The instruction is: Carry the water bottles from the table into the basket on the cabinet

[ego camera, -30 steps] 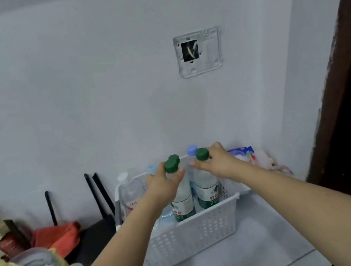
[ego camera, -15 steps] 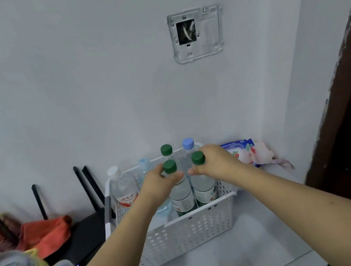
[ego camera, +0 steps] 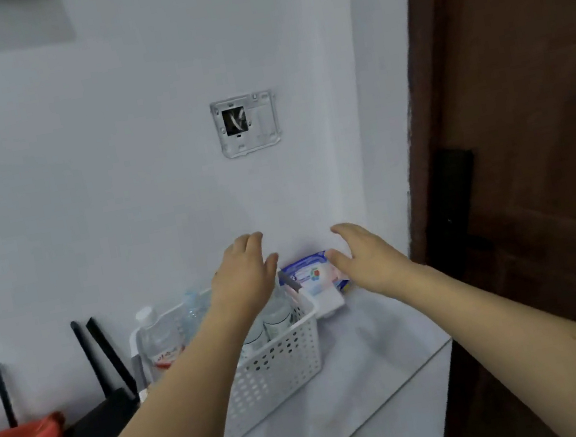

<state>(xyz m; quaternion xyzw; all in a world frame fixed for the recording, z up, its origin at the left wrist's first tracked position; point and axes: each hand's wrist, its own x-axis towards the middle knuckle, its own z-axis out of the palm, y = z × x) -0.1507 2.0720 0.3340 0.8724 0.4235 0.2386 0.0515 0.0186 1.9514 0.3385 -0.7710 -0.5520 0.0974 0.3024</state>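
Black router (ego camera: 98, 417): left, against wall. White perforated basket (ego camera: 284, 361) on cabinet top (ego camera: 372, 353): holds upright water bottles (ego camera: 160, 341), some hidden by forearm. Left hand (ego camera: 246, 275): above basket, fingers relaxed, holding nothing. Wipes packet (ego camera: 312, 275): just beside basket. Right hand (ego camera: 366, 254): fingers loosely spread, empty, over packet.

Two bare arms, nothing worn

The left hand (ego camera: 246, 275) and the right hand (ego camera: 366, 258) carry no glove, ring or watch; both forearms are bare, with no sleeve visible, entering from 7 and 5 o'clock.
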